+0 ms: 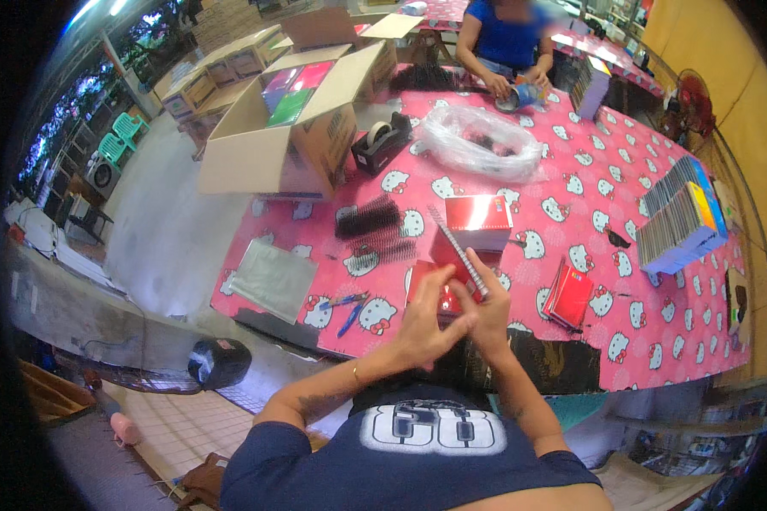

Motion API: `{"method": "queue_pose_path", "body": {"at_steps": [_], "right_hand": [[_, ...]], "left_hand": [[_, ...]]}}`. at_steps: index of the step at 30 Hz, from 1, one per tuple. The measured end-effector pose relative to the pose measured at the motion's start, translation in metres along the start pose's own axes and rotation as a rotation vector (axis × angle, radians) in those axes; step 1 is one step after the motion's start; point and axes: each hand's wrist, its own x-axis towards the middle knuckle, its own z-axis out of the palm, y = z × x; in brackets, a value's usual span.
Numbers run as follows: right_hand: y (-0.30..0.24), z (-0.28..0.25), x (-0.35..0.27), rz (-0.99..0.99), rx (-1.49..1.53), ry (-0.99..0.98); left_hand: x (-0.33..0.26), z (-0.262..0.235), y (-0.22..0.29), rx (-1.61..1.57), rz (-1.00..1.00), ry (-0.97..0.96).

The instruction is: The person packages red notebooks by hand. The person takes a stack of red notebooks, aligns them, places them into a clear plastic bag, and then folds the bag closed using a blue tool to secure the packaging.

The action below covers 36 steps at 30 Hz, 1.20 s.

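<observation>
A wire-bound notebook [457,247] with a light spiral spine is tilted up over the table, its lower end in the grip of my right hand [488,317]. My left hand [433,322] is close beside the spine, its fingers bent and the thumb held apart from them; nothing shows in it. Just beyond stands a stack of red notebooks [479,213]. Red covers show below my hands, partly hidden by them. More red notebooks [568,295] lie to the right. To the left are loose black binding coils [368,219] and blue-handled pliers [350,316].
A clear plastic sheet stack [273,279] lies at the near left. Farther off are an open carton [311,153] of notebooks, a tape dispenser [382,145] and a plastic bag [483,153]. Notebook rows [677,226] stand right. A person in blue [504,38] works across the pink-covered table [562,170].
</observation>
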Motion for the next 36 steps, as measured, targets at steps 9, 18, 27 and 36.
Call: {"method": "queue_pose_path", "body": {"at_steps": [9, 18, 27, 36], "right_hand": [[-0.021, -0.026, 0.028, -0.613, -0.776, -0.217], [-0.021, -0.012, 0.031, -0.538, -0.756, -0.202], [-0.019, -0.009, 0.035, -0.54, -0.84, -0.212], [-0.016, -0.008, 0.032, -0.517, -0.849, -0.193]], "left_hand": [[0.014, 0.003, -0.081, -0.567, -0.431, -0.253], [-0.136, -0.053, -0.158, 0.794, -0.289, -0.163], [-0.149, -0.087, -0.18, 0.785, -0.173, -0.267], [-0.033, -0.05, -0.044, -0.891, -0.867, 0.025]]}}
